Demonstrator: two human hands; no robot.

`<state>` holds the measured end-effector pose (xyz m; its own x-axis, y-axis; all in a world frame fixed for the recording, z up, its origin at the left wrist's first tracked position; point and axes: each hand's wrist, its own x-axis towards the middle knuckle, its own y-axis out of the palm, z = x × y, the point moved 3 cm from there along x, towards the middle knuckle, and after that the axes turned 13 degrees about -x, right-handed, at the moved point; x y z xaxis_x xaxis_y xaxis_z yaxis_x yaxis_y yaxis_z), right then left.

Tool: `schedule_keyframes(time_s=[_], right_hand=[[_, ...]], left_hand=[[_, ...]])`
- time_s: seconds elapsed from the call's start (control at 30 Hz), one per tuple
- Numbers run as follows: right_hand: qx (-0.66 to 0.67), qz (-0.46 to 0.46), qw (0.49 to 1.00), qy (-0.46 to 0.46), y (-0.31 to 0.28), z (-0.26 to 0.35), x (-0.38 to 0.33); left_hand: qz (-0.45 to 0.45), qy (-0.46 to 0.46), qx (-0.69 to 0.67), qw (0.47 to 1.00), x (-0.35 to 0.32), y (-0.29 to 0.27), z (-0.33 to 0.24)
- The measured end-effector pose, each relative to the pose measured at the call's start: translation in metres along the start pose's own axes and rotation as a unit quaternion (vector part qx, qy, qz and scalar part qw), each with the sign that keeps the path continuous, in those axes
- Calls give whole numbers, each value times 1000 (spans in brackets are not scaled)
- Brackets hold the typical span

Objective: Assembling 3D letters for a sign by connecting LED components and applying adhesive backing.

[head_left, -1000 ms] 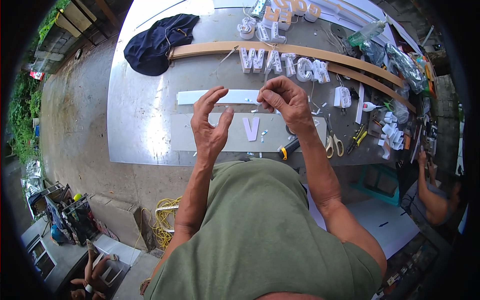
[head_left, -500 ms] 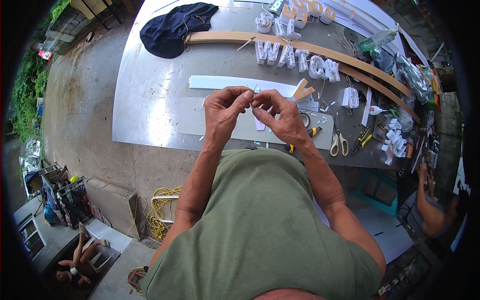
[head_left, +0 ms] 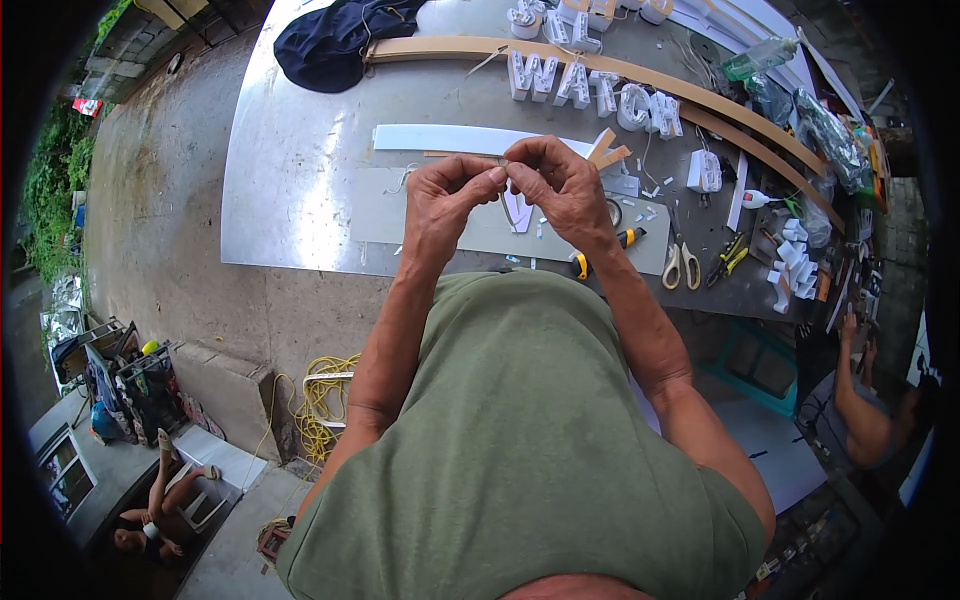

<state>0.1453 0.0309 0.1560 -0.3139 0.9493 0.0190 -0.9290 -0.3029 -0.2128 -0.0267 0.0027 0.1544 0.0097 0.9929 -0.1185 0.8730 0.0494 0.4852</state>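
We have both hands raised together above the near edge of the metal worktable (head_left: 300, 180), the left hand (head_left: 445, 200) and the right hand (head_left: 560, 185) meeting fingertip to fingertip, each pinched narrow on a tiny piece (head_left: 503, 162) held between them; it is too small for us to tell what it is, only that it looks thin and pale. Just under the hands lies a white letter shape (head_left: 518, 212) on a grey sheet (head_left: 400, 215), and a little to the right of the right wrist rests a yellow-handled utility knife (head_left: 600, 252), with scissors (head_left: 682, 262) and yellow-gripped pliers (head_left: 730, 258) further right. Beyond the hands stretches a long white strip (head_left: 440, 138), and past that a row of white block letters (head_left: 590, 92) stands along a curved wooden batten (head_left: 450, 47), with a dark cloth (head_left: 340, 40) bundled at the far left corner. Our judgement is that the main risk lies in the grip itself: a piece this slight, held only by fingertips, could slip and drop among the offcuts scattered below, where it would be hard to find. It might also bend or snap if we press unevenly, and a careless reach rightward could meet the knife.
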Motion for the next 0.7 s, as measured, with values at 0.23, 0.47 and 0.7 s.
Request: schedule_keyframes(time_s=[0.23,0.47,0.7], right_hand=[[-18,7,996,-92,1,2,-2],[-82,-27,976,-201,8,20,-20],[-87,-57,988,-116,11,35,-17]], left_hand=[[15,-1,-5,1000,-1,-2,-1],[-85,71,-63,992,5,-22,-3],[-21,31,50,998,-8,-31,-25]])
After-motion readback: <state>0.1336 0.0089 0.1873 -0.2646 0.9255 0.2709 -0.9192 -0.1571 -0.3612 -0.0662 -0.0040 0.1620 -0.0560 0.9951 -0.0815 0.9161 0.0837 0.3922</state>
